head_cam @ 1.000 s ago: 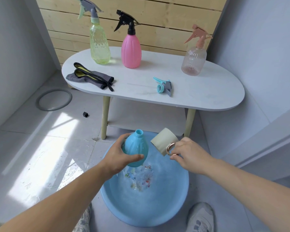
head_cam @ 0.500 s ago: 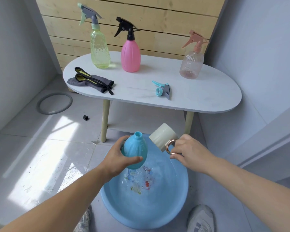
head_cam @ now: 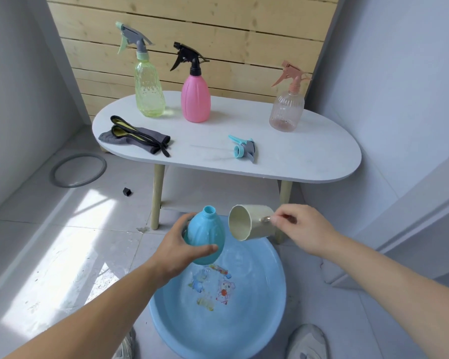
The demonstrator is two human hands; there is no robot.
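Left hand [head_cam: 182,244] grips blue bottle [head_cam: 205,237] round belly, neck up, near upright. Right hand [head_cam: 303,229] pinches cup [head_cam: 257,224] handle. Cup on its side, mouth toward bottle neck, just beside it, apart. Basin [head_cam: 257,320] beneath both hands. Pour likely needs rim carried leftward over neck.

- The bottle [head_cam: 205,238] was light blue.
- The cup [head_cam: 258,224] was cream.
- The white table [head_cam: 309,156] carried a yellow-green sprayer [head_cam: 149,95] and a pink sprayer [head_cam: 195,99].
- The basin [head_cam: 166,329] in front of the table was blue with cartoon pictures.
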